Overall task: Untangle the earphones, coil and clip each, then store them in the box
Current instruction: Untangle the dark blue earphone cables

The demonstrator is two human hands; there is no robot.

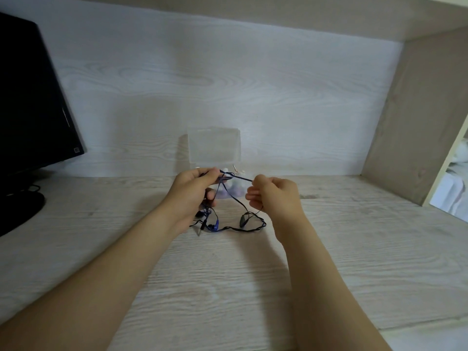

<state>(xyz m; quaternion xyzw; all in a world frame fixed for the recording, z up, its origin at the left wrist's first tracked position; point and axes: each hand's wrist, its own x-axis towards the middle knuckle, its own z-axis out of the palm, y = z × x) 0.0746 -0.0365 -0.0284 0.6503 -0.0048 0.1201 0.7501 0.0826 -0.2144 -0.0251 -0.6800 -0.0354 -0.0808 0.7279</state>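
Two hands held up the tangle of thin dark-blue and black earphone cords (243, 220), the clear plastic box (214, 145) just beyond them.
My left hand (195, 191) gripped the knot and my right hand (273, 196) pinched a taut strand. Limp, light wire, I judged, best taken beside the knot.

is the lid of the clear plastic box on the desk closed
No, the lid of the clear plastic box stands upright and open, behind the left hand and right hand gripping the dark tangled earphone cables.
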